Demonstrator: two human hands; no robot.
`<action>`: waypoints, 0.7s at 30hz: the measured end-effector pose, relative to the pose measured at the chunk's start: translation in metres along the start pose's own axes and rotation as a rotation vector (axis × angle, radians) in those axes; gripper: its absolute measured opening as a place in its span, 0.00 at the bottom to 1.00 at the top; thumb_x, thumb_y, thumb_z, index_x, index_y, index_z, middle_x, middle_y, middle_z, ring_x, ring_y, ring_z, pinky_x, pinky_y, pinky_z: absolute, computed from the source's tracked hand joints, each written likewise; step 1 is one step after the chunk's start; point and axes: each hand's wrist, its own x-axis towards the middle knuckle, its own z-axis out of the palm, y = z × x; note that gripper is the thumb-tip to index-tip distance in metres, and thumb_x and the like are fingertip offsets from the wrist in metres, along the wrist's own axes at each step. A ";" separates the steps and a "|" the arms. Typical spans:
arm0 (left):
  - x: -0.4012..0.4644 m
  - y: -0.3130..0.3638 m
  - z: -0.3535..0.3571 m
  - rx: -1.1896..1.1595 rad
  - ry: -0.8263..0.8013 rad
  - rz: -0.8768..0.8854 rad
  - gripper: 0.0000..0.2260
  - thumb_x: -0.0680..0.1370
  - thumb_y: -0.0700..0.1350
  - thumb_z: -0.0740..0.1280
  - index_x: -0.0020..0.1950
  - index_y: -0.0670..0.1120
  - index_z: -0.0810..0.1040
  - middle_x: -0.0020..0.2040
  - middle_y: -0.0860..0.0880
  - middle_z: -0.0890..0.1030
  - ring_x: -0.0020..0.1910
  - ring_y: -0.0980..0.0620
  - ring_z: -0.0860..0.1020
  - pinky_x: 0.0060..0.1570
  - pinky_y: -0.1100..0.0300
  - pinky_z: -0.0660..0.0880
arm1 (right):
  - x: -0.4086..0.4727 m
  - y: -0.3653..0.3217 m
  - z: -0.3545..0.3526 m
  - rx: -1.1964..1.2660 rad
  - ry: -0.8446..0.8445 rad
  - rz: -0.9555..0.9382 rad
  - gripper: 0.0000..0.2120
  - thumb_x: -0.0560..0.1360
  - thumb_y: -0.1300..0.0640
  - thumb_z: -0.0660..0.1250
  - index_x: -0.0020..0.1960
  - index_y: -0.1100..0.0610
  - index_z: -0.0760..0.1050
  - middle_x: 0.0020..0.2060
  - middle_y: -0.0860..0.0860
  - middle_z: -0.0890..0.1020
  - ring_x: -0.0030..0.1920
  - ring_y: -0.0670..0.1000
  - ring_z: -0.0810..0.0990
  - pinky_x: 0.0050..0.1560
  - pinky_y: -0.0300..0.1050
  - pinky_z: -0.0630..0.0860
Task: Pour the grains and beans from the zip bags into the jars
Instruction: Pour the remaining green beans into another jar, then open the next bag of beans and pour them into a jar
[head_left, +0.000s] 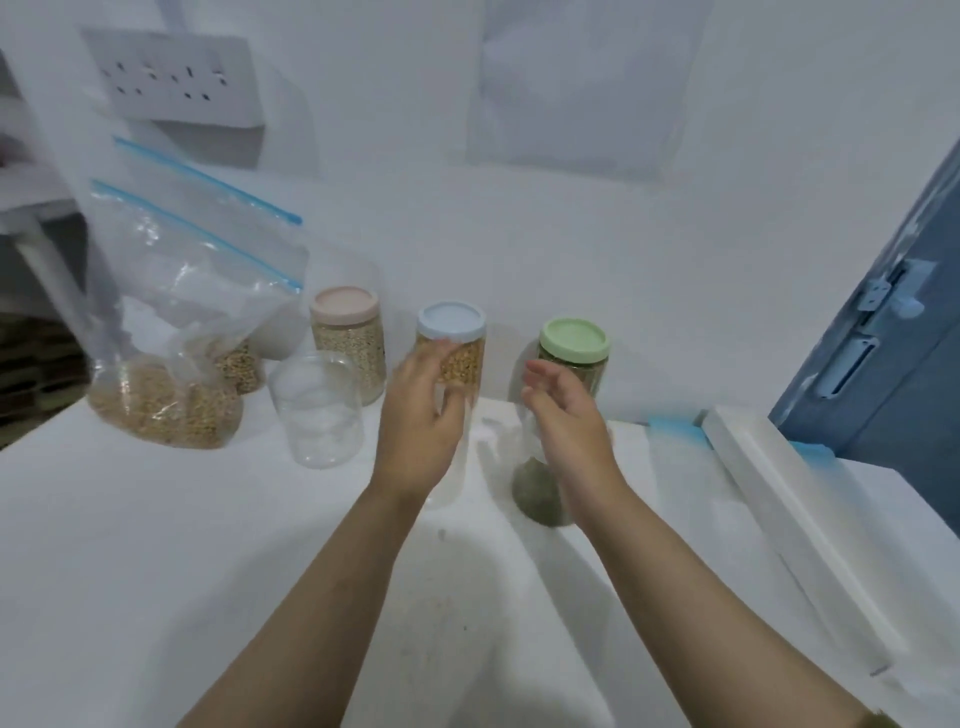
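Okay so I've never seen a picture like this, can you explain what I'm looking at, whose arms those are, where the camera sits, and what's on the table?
There is no machine here. A camera worn on a person's head looks down at their bare arms. The left hand and right hand reach forward with relaxed fingers; neither clearly holds anything. On the white table stand a pink-lidded jar of pale grain, a blue-lidded jar of yellow grain and a green-lidded jar of green beans, plus an empty clear jar without a lid. To the left sit clear zip bags with blue seals, still holding grain.
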 end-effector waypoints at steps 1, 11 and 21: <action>0.002 -0.008 -0.005 0.035 0.021 -0.003 0.18 0.80 0.36 0.63 0.70 0.45 0.74 0.69 0.52 0.72 0.69 0.57 0.66 0.66 0.76 0.57 | 0.000 0.002 0.012 -0.025 -0.062 0.020 0.19 0.81 0.60 0.62 0.71 0.50 0.71 0.65 0.44 0.75 0.60 0.40 0.74 0.55 0.30 0.70; -0.023 -0.069 -0.042 -0.171 -0.168 -0.445 0.21 0.81 0.51 0.66 0.74 0.53 0.68 0.71 0.53 0.72 0.69 0.52 0.72 0.71 0.50 0.68 | -0.004 0.043 0.083 -0.125 -0.046 0.128 0.23 0.81 0.55 0.62 0.75 0.45 0.65 0.70 0.50 0.71 0.66 0.50 0.72 0.66 0.47 0.70; -0.085 -0.060 -0.106 -0.233 -0.259 -0.440 0.21 0.79 0.49 0.68 0.71 0.53 0.70 0.64 0.57 0.75 0.59 0.60 0.75 0.54 0.66 0.73 | -0.102 0.052 0.094 -0.021 0.050 0.114 0.17 0.78 0.54 0.68 0.66 0.45 0.73 0.60 0.41 0.77 0.55 0.45 0.78 0.49 0.36 0.73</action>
